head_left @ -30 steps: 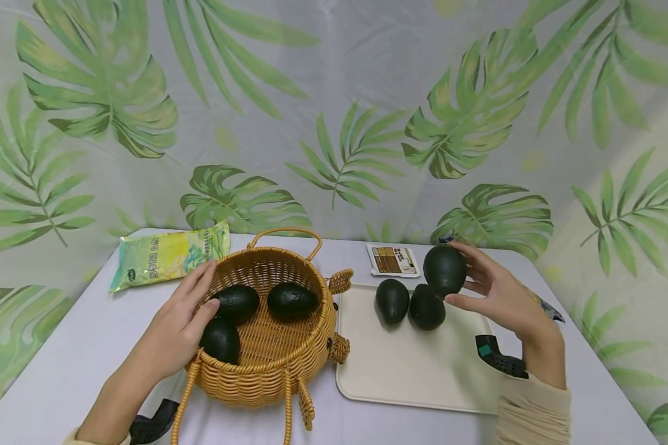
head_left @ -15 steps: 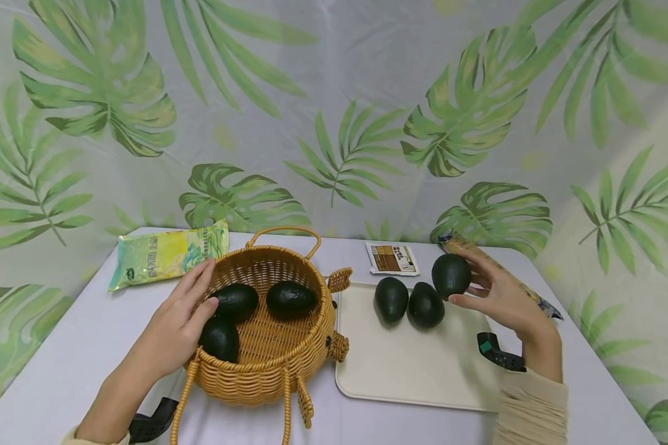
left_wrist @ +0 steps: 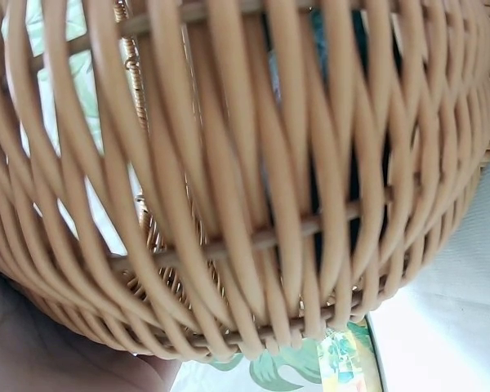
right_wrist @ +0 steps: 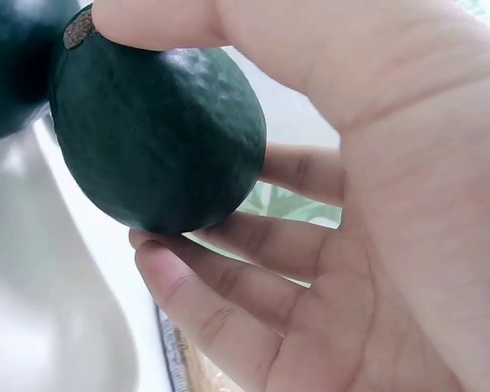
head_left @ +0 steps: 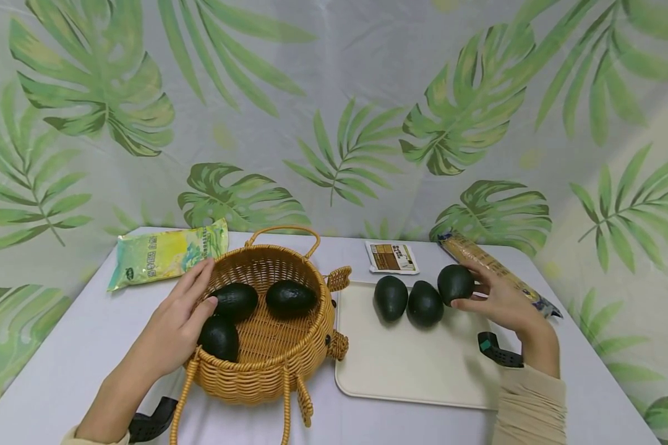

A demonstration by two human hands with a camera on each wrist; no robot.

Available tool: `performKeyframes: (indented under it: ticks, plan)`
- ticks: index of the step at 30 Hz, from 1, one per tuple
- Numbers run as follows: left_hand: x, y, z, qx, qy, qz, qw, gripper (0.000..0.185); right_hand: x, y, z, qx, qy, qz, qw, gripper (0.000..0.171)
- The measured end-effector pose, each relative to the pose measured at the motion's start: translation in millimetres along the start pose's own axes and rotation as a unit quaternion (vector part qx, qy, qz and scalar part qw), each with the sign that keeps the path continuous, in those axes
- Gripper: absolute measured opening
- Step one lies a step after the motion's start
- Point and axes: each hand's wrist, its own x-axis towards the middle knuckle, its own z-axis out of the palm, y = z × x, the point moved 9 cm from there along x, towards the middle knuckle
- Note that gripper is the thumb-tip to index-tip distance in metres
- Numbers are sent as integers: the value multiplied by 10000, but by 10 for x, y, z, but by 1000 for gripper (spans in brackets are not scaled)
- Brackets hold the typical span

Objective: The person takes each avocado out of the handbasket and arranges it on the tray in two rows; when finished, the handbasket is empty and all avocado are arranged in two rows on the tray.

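Note:
My right hand (head_left: 498,301) holds a dark green avocado (head_left: 455,285) between thumb and fingers over the back right of a cream tray (head_left: 406,371). In the right wrist view, its brown stem end shows beside the thumb. Two more avocados, one on the left (head_left: 391,299) and one in the middle (head_left: 425,304), lie beside it on the tray. My left hand (head_left: 169,327) grips the left rim of a wicker basket (head_left: 256,386), thumb reaching over the inner side. Inside the basket lie three avocados (head_left: 291,299). The left wrist view is mostly filled by woven basket wall (left_wrist: 245,163).
A yellow-green packet (head_left: 169,254) lies behind the basket on the left. Behind the tray is a small white and brown packet (head_left: 392,258). A long golden packet (head_left: 498,269) lies at the back right, partly behind my right hand. The basket's handle (head_left: 284,230) stands up at the back.
My right hand has lowered the avocado and shifted it slightly right, down beside the other two on the tray. The left hand keeps its place on the basket.

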Motion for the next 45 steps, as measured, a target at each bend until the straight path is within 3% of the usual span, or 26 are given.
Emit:
performKeyframes:
  ticks: [22,35,45]
  plan:
    - [-3,-6,2,-47,-19,30,10000,62,18,176,87,-96,-313,-42,9995,96]
    - [-5,3,-5,-15,0,40,10000,61,-11,110,154,243,-732,-491,9958,98]
    - [-4,24,-18,46,95,110,9999,61,-19,84,156,226,-763,-416,9960,101]
